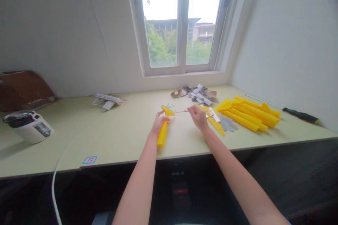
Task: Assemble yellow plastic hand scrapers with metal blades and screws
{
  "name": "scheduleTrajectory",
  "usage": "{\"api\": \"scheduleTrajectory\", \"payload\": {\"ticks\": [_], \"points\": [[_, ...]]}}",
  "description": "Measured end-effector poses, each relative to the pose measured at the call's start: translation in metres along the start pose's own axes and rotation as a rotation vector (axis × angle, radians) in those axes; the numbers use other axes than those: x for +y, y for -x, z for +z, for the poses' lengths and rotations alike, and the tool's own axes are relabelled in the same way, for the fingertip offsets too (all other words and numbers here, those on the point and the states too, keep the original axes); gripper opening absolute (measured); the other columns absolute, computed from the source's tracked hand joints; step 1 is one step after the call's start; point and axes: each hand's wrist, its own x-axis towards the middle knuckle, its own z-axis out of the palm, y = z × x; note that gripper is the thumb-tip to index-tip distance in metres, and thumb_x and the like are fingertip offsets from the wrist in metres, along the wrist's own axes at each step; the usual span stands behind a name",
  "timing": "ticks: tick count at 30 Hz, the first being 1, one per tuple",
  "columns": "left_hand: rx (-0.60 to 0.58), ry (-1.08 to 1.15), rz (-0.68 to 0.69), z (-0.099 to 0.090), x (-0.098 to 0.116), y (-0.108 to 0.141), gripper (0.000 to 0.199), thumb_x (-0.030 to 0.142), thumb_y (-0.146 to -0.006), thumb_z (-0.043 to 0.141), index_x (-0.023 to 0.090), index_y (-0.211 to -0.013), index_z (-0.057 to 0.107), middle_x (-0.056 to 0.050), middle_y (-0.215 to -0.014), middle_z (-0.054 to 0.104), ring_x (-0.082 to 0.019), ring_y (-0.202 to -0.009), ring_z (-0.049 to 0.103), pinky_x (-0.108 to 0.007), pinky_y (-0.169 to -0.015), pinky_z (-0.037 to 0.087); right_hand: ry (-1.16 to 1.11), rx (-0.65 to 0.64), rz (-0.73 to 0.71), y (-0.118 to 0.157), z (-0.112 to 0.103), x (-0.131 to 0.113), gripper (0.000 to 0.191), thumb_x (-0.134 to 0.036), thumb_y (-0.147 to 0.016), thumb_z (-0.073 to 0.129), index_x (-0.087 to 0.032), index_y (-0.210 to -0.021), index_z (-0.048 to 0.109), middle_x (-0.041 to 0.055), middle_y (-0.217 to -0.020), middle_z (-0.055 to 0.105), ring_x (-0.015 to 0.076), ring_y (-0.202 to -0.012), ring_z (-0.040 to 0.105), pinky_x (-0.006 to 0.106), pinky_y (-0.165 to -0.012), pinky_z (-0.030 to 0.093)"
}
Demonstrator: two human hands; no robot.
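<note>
My left hand [157, 123] is closed around a yellow plastic scraper handle [163, 133], just above the table. In my right hand [197, 116] is a small screwdriver [181, 111], pinched in the fingers, its thin shaft pointing left. The shaft's tip meets the wide head of the yellow handle, or lies very near it. Behind that head several small screws [169, 105] are scattered. Close to my right hand lie flat yellow strips [217, 126] and grey metal blades [227, 123].
More yellow handles [248, 114] are piled at the right, beside a long black-handled screwdriver [301, 114]. Paper scraps [200, 95] lie below the window. A power strip [107, 101], a white jar [34, 128] and a brown box [25, 89] stand leftward. A white cable [55, 179] crosses the table's front edge.
</note>
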Motion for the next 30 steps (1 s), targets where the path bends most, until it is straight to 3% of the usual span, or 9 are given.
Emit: {"api": "scheduleTrajectory", "payload": {"ticks": [4, 7, 14, 17, 21, 24, 30], "points": [[-0.016, -0.017, 0.008, -0.001, -0.002, -0.001, 0.054, 0.011, -0.059, 0.061, 0.021, -0.107, 0.038, -0.002, -0.076, 0.058, -0.008, -0.054, 0.053, -0.02, -0.052, 0.037, -0.013, 0.014, -0.053, -0.002, 0.005, 0.006, 0.024, -0.039, -0.085, 0.034, -0.02, -0.086, 0.049, 0.0023, -0.074, 0.056, 0.0158, -0.069, 0.052, 0.028, -0.064, 0.04], [-0.023, -0.024, 0.009, -0.001, -0.002, -0.002, 0.054, 0.011, -0.059, 0.061, 0.021, -0.107, 0.038, -0.002, -0.075, 0.058, -0.008, -0.054, 0.053, -0.02, -0.052, 0.037, -0.034, 0.03, -0.087, -0.003, 0.006, 0.006, 0.021, -0.036, -0.084, 0.034, -0.02, -0.086, 0.048, 0.0042, -0.08, 0.056, 0.0171, -0.076, 0.052, 0.03, -0.069, 0.041], [-0.009, -0.055, 0.008, 0.0, -0.001, -0.001, 0.054, 0.013, -0.059, 0.061, 0.021, -0.108, 0.039, -0.002, -0.077, 0.059, -0.009, -0.056, 0.053, -0.02, -0.053, 0.037, -0.049, 0.018, 0.058, 0.0, -0.002, -0.003, 0.021, -0.041, -0.08, 0.044, -0.02, -0.08, 0.049, -0.0042, -0.051, 0.046, 0.0111, -0.047, 0.042, 0.023, -0.049, 0.034], [-0.015, -0.063, 0.005, 0.001, -0.001, 0.0, 0.054, 0.012, -0.059, 0.061, 0.02, -0.108, 0.039, -0.002, -0.075, 0.058, -0.009, -0.055, 0.053, -0.02, -0.053, 0.037, -0.062, -0.043, 0.043, 0.0, 0.001, 0.001, 0.022, -0.039, -0.083, 0.036, -0.02, -0.081, 0.047, -0.0019, -0.059, 0.051, 0.0124, -0.051, 0.045, 0.025, -0.051, 0.035], [-0.034, -0.051, 0.015, 0.001, -0.001, 0.0, 0.053, 0.012, -0.06, 0.06, 0.021, -0.107, 0.038, -0.002, -0.076, 0.059, -0.008, -0.056, 0.053, -0.02, -0.053, 0.036, -0.098, -0.011, 0.001, -0.002, 0.004, 0.006, 0.017, -0.033, -0.081, 0.034, -0.021, -0.084, 0.044, 0.0028, -0.077, 0.054, 0.0151, -0.064, 0.05, 0.027, -0.056, 0.039], [-0.053, -0.049, 0.013, 0.0, -0.001, 0.0, 0.053, 0.012, -0.06, 0.061, 0.021, -0.107, 0.037, -0.002, -0.075, 0.058, -0.008, -0.055, 0.052, -0.019, -0.053, 0.036, -0.098, 0.014, 0.01, -0.002, 0.002, 0.002, 0.015, -0.034, -0.08, 0.039, -0.021, -0.083, 0.044, 0.0023, -0.073, 0.055, 0.0155, -0.066, 0.052, 0.026, -0.058, 0.04], [-0.042, -0.075, 0.01, -0.001, -0.001, 0.0, 0.052, 0.011, -0.059, 0.06, 0.02, -0.106, 0.039, 0.0, -0.071, 0.057, -0.008, -0.052, 0.051, -0.02, -0.052, 0.037, -0.116, -0.05, 0.087, -0.001, 0.002, 0.003, 0.017, -0.037, -0.081, 0.038, -0.021, -0.082, 0.043, -0.0029, -0.058, 0.049, 0.0119, -0.05, 0.044, 0.024, -0.05, 0.035]]}}
